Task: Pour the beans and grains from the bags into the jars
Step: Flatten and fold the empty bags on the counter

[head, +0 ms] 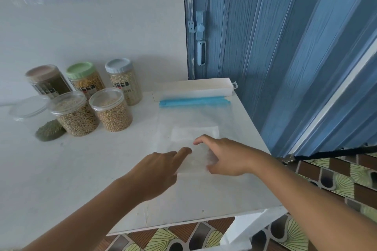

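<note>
Two bare forearms reach in from the bottom edge over a white table (61,169). Left hand (161,167) lies flat, fingers straight, on an empty clear bag (195,128) with a blue zip strip; its film is hard to trace. Right hand (226,156) hovers with loosely spread fingers, blurred, grasping nothing. Five filled jars (114,112) stand well left; a sixth, near-invisible jar (28,108) holds green grains.
</note>
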Demonstrator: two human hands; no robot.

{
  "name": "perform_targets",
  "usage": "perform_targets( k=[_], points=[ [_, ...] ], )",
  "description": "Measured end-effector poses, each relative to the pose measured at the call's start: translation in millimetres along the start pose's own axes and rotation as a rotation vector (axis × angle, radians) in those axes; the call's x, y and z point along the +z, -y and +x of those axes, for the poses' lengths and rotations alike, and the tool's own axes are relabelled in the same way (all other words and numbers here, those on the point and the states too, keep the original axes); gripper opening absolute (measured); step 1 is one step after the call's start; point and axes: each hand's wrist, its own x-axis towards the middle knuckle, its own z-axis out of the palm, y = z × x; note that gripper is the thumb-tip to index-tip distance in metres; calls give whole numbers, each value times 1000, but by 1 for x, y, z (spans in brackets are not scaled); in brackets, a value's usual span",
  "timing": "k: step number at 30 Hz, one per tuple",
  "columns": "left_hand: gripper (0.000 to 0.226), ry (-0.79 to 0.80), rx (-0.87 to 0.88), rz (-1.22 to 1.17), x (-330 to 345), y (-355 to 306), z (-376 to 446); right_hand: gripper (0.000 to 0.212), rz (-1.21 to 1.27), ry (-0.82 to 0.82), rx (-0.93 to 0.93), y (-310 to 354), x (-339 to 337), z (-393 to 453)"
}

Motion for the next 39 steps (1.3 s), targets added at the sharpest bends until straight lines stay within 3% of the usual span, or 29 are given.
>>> perform_targets(
  k=[3, 8, 11, 13, 18, 23, 25, 28, 31, 33, 37, 39],
  points=[
    [61, 90, -47, -68, -11, 3, 12, 67, 0, 17, 30, 0, -7, 2],
    [59, 375, -202, -326, -39, 35, 46, 48, -345, -157, -100, 4, -22, 7],
    [58, 450, -260, -516, -43, 48, 59, 40, -274, -61, -28, 0, -25, 18],
    [60, 378, -250, -464, -42, 50, 61, 37, -171, 25, 21, -6, -23, 27],
    [67, 11, -115, 26, -36, 37, 44, 33, -6, 125, 32, -22, -31, 45],
    [62, 96, -161, -133, -20, 43, 43, 44, 12, 172, 72, -21, -40, 55],
    [68, 97, -206, -239, -21, 51, 47, 62, -72, 60, 56, -18, -41, 55],
    [70, 107, -230, -306, -22, 59, 57, 83, -391, -231, -42, -10, -40, 47],
    [70, 119, -239, -342, -21, 63, 64, 67, -496, -429, -187, 1, -23, 39],
    [69, 106, -245, -354, -21, 65, 65, 54, -469, -380, -161, 1, -5, 39],
    [66, 90, -249, -327, -16, 66, 58, 53, -333, -161, -19, -22, 17, 50],
    [65, -41, -190, -79, -8, 64, 48, 53, -273, -147, -37, -31, 21, 54]
  ],
)
